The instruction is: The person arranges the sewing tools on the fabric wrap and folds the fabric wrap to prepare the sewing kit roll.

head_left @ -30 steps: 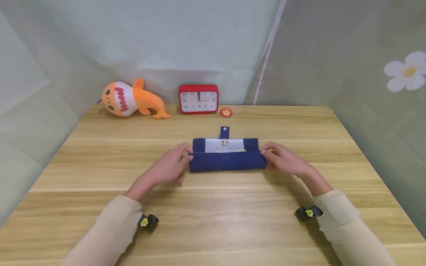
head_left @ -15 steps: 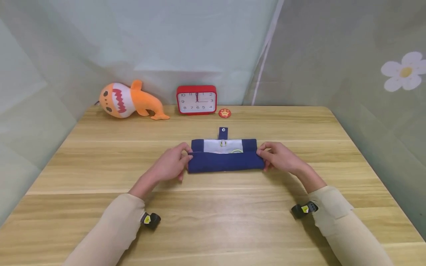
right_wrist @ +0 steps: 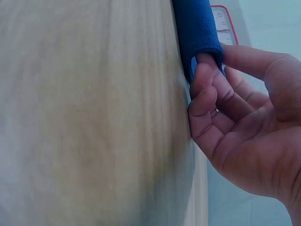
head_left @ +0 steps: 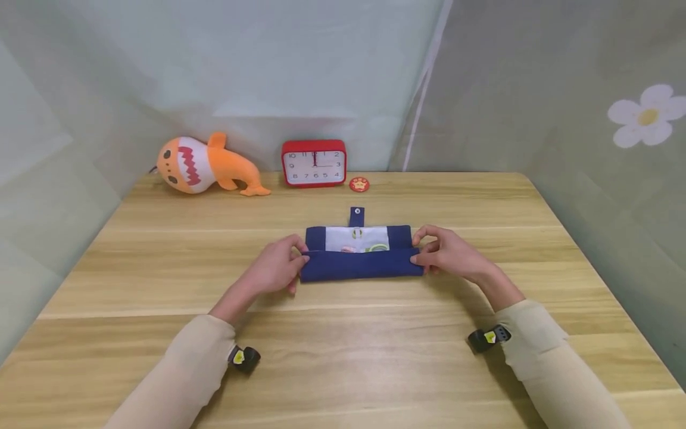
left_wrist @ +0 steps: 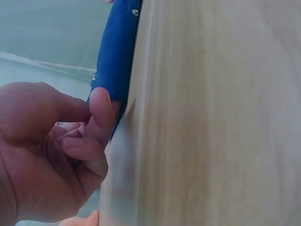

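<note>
A navy fabric roll-up pouch (head_left: 361,266) lies partly folded on the table, its near part turned over the light lining (head_left: 337,237). Above the lining a strap (head_left: 356,216) with a snap button points away from me. My left hand (head_left: 274,266) pinches the fold's left end between thumb and fingers. At the right end my right hand (head_left: 450,255) has its thumb on the fold, and its index finger is raised toward the far layer. In the right wrist view, fingertips (right_wrist: 207,63) reach inside the rolled end. A green loop (head_left: 379,247) peeks out over the fold; its kind is hidden.
At the back of the wooden table (head_left: 364,357) stand an orange shark plush (head_left: 209,164) and a red clock (head_left: 314,164). A round red badge (head_left: 359,184) lies beside the clock. Curtains (head_left: 300,71) hang behind the table.
The fold's top edge has dropped slightly, showing more of the green loop and a pinkish thing. My right index finger has lifted off the edge. The left hand keeps its pinch.
</note>
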Demonstrator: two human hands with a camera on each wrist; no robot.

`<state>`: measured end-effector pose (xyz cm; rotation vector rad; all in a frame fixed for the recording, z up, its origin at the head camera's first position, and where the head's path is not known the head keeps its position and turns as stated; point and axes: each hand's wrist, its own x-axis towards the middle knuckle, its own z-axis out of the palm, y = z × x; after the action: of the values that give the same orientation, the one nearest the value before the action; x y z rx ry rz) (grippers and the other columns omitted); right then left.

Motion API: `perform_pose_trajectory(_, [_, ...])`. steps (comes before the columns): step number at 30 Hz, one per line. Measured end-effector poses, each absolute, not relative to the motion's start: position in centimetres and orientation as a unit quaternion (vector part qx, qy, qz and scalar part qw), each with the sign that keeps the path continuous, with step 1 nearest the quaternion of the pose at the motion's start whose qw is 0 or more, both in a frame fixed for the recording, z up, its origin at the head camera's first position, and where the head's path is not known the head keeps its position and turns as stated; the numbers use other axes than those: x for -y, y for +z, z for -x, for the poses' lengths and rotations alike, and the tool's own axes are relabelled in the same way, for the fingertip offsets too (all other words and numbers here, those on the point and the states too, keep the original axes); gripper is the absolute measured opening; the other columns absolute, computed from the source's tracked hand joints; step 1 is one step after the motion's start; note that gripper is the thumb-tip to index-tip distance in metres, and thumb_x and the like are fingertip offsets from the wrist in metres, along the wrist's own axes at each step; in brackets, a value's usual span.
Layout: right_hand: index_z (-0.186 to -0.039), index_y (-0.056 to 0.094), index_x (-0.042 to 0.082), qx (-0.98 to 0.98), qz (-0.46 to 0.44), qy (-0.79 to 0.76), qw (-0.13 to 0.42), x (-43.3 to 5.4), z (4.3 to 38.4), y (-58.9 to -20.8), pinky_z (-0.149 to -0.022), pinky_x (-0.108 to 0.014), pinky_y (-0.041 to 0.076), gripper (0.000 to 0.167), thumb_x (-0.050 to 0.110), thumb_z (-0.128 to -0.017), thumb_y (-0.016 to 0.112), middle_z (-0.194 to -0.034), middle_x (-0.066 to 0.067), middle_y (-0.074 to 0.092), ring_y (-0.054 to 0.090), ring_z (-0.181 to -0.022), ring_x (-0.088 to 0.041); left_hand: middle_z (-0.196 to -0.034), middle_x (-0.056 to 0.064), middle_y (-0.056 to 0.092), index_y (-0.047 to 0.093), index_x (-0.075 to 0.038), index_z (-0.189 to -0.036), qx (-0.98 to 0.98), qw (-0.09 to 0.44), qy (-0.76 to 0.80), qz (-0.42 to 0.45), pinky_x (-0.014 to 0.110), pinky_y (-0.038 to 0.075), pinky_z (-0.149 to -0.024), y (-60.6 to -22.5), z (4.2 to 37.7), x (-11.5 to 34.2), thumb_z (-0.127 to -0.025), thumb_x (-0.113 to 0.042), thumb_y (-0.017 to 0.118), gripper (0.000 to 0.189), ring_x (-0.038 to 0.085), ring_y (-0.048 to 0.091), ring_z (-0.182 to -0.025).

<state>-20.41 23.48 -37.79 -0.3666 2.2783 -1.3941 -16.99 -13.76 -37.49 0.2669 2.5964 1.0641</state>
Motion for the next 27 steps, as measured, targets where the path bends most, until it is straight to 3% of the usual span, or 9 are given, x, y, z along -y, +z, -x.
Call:
perform_pose_trajectory(6, [-0.107,0.066,-0.005,-0.847,0.145,-0.471,0.198,-23.1,20.4,-38.0,-0.057,-0.027,0.05,0.019,0.004,-0.093,0.074,-0.075,-0.002,0.069,0.064,-0.062,-0.015,-0.063,0.005,0.065,0.055,-0.002,-0.118,-0.911,0.168,0.366,-0.086,0.026,0.039,-0.05,-37.7,17.2,13.7,-0.109,-0.011,0.054,0.013,0.017,0.06,-0.047])
perform_pose_trajectory(13, [-0.118,0.071,-0.002,-0.859,0.152,-0.443,0.206,-23.4,20.2,-37.8,-0.061,-0.028,0.052,0.025,0.01,-0.096,0.074,-0.081,-0.003,0.07,0.064,-0.069,-0.016,-0.064,0.006,0.064,0.051,-0.008,-0.125,-0.904,0.162,0.383,-0.101,0.026,0.04,-0.05,-37.5,17.1,14.1,-0.108,-0.009,0.056,0.018,0.018,0.063,-0.049])
perform_pose_trajectory(18, [-0.126,0.072,0.0,-0.86,0.173,-0.427,0.217,-24.1,20.0,-37.6,-0.067,-0.026,0.051,0.035,0.012,-0.094,0.078,-0.092,-0.006,0.069,0.062,-0.08,-0.016,-0.07,0.006,0.067,0.062,-0.01,-0.123,-0.903,0.149,0.382,-0.132,0.029,0.044,-0.058,-37.6,16.5,14.8,-0.107,-0.01,0.058,0.017,0.017,0.064,-0.056])
perform_pose_trajectory(23, [-0.131,0.07,0.001,-0.868,0.218,-0.392,0.215,-24.5,19.7,-37.3,-0.075,-0.025,0.048,0.047,0.013,-0.088,0.085,-0.102,-0.008,0.066,0.057,-0.09,-0.021,-0.094,0.007,0.072,0.071,-0.008,-0.127,-0.909,0.141,0.36,-0.155,0.035,0.055,-0.075,-37.5,15.9,15.2,-0.097,-0.014,0.074,0.031,0.017,0.068,-0.08])
perform_pose_trajectory(27, [-0.134,0.068,0.0,-0.867,0.232,-0.38,0.223,-24.3,19.6,-37.3,-0.071,-0.026,0.047,0.05,0.011,-0.088,0.084,-0.1,-0.009,0.063,0.055,-0.087,-0.022,-0.115,0.009,0.072,0.07,-0.008,-0.133,-0.921,0.142,0.318,-0.173,0.044,0.055,-0.093,-37.5,15.5,15.4,-0.09,-0.014,0.082,0.045,0.022,0.066,-0.1])
